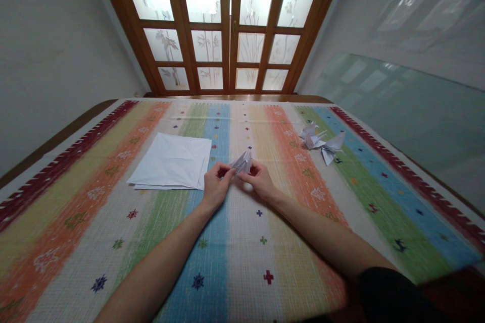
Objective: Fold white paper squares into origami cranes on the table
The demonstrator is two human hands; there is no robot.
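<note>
A small folded white paper piece, with pointed, layered parts sticking up, is held between both hands over the middle of the table. My left hand pinches its left side between thumb and fingers. On the opposite side, my right hand grips it with thumb and fingertips. Just left of my left hand lies a stack of white paper sheets, slightly fanned at the lower edge. Two finished-looking origami cranes rest close together on the right side of the cloth.
A striped, colourful tablecloth covers the table. Beyond its far edge stand wooden doors with frosted panes. White walls rise on both sides, and a pale glass panel leans along the right one.
</note>
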